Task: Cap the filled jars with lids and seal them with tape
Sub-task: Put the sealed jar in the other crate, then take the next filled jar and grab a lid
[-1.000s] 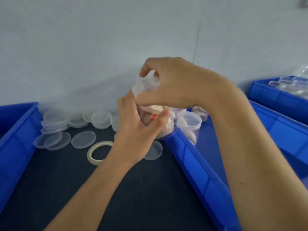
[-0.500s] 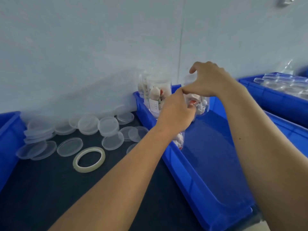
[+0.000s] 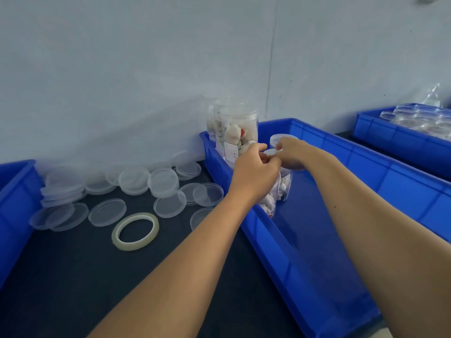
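Both hands curled around top of filled jar [image 3: 280, 189] inside blue bin [image 3: 341, 276]: left hand [image 3: 253, 172], right hand [image 3: 292, 154]. Jar upright, long axis vertical, lid [image 3: 272, 152] facing up.

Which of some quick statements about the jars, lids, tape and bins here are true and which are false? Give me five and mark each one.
1. The tape roll lies flat on the dark table. True.
2. The left hand holds the tape roll. False: it is at the jar in the blue bin.
3. Loose clear lids lie left of that bin. True.
4. Both hands are over the bin. True; the right hand meets the left.
5. The blue bin is packed full. False: much of its floor is bare.
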The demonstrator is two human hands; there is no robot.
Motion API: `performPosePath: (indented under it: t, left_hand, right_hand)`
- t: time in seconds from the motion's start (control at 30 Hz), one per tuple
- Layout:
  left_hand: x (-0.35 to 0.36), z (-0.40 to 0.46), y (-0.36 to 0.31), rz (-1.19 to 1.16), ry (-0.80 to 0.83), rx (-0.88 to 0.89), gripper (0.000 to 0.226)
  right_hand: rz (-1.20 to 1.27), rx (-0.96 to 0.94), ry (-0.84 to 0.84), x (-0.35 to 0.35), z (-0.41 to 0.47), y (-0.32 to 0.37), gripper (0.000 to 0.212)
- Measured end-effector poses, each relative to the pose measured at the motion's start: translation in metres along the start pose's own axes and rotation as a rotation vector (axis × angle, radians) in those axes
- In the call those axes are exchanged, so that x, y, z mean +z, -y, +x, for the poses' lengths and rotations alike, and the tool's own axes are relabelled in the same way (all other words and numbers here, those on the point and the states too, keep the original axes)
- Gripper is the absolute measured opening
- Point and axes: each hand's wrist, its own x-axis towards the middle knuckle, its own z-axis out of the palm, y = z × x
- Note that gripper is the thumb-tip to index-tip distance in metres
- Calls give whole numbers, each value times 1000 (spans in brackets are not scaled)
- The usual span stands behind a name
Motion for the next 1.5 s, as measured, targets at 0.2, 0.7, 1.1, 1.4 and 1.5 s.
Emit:
performPosePath:
  t: [0.2,0.7,1.1,1.4,1.5]
  left_hand:
    - [-22,-10,7,-130,-55,-5,32]
    - [-195,-121,86,-120,-533,-176,24]
    - [-256,-179,178,-269,-742,-485,18]
    - [-277,-175,175,-312,-1025,-252,25]
    - [-284,-181,167,-294,-1081,-147,30]
  right_hand:
    - [-118,46,-68,-17,-8,15,38]
    - [-110,-674,-549,5,-141,181,30]
    - [-258,-733,148,213,-138,235,25]
    - [-103,-798,9,215,-133,300,17]
    - [74,-892,-57,204,-141,346,10]
